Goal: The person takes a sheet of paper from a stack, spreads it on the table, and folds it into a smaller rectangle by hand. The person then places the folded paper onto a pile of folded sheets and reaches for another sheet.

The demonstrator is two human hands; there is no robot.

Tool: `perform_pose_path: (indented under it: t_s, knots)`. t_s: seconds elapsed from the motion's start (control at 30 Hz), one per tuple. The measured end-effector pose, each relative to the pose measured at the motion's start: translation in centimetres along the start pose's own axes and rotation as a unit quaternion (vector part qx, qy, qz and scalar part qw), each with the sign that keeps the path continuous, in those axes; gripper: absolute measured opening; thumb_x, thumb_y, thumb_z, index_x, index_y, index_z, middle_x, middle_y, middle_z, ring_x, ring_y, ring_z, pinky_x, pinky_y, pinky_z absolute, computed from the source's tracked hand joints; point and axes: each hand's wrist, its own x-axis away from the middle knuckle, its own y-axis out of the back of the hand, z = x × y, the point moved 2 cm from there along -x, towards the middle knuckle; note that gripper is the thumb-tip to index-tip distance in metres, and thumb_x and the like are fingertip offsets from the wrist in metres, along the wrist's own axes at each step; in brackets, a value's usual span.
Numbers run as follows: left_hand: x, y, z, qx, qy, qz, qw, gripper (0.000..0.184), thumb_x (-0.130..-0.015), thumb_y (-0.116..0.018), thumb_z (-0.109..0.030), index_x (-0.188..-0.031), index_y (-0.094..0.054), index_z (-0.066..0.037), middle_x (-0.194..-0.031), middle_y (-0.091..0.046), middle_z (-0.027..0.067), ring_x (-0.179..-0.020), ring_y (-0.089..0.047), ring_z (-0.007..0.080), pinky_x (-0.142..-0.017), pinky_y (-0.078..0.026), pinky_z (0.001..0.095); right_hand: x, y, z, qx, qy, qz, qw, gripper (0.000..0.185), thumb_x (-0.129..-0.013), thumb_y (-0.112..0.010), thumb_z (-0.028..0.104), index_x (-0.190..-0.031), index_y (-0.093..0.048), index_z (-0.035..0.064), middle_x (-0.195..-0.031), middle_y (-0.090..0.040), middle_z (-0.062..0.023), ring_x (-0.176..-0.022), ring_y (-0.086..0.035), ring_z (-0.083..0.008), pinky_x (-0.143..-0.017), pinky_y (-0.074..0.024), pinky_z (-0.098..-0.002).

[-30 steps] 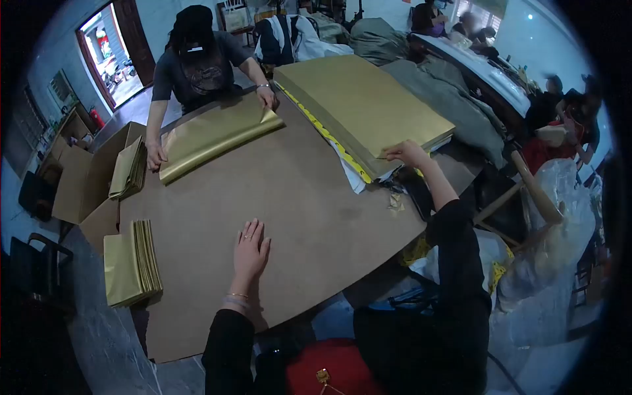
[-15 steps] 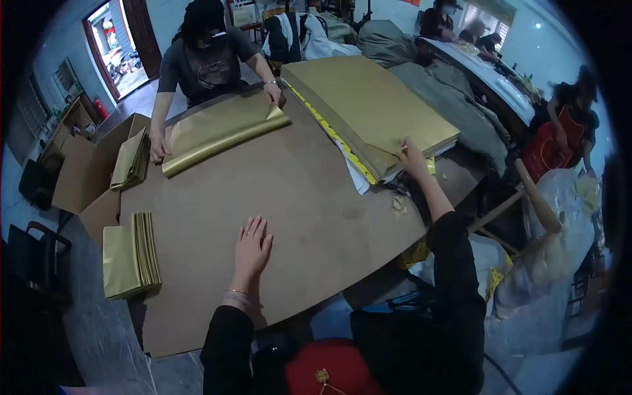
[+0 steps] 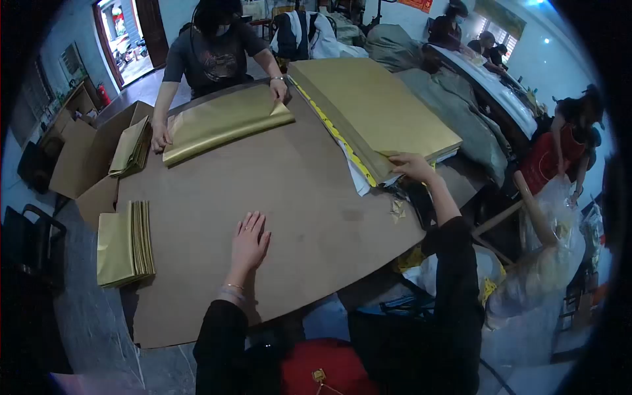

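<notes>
My left hand (image 3: 250, 243) lies flat on the brown tabletop (image 3: 303, 224), fingers stretched out and holding nothing. At the near edge of a thick stack of gold paper (image 3: 382, 105), my right hand (image 3: 413, 167) has its fingers on the top sheet's edge, which looks slightly raised there; the thumb is partly hidden. Yellow and white layers show along the stack's left side. Across the table, a co-worker's two hands (image 3: 160, 137) hold down a gold sheet (image 3: 227, 125) with a rounded fold along its near side.
Folded gold sheets (image 3: 124, 245) stand in a bundle at the table's left edge. Another bundle (image 3: 129, 146) leans by an open cardboard box (image 3: 85, 161). Torn gold scraps (image 3: 397, 209) lie near my right wrist. Grey sacks (image 3: 454, 112) and a wooden frame (image 3: 534, 210) sit to the right.
My right hand has turned and shifted down and left along the stack's edge. The co-worker's folded sheet looks flatter. My left hand stays flat; the view has shifted slightly.
</notes>
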Motion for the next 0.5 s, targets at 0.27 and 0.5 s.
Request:
perform_pose_path:
  t_s: [0.27,0.5]
  knots:
    - [0.0,0.2,-0.2,-0.007,0.006,0.01,1.0,0.048,-0.093,-0.041,-0.035,-0.134,-0.041,-0.01,-0.142,-0.037,0.0068,-0.133,-0.03,0.0238,-0.11,-0.02,0.0425,-1.1,0.2,-1.6,0.045,-0.008,0.051,0.998,0.034,-0.08,-0.068,0.022,-0.112,-0.064,0.0114,-0.108,-0.065,-0.0084,-0.091,-0.062,-0.0235,-0.08,-0.0483,-0.0346]
    - [0.0,0.3,-0.3,-0.004,0.001,0.002,1.0,0.048,-0.093,-0.041,-0.035,-0.133,-0.042,-0.009,-0.142,-0.037,0.0075,-0.133,-0.03,0.0244,-0.11,-0.02,0.0428,-1.3,0.0,-2.2,0.051,0.021,0.037,0.998,0.032,-0.08,-0.068,0.021,-0.11,-0.065,0.012,-0.108,-0.065,-0.0079,-0.09,-0.063,-0.0239,-0.079,-0.0488,-0.035]
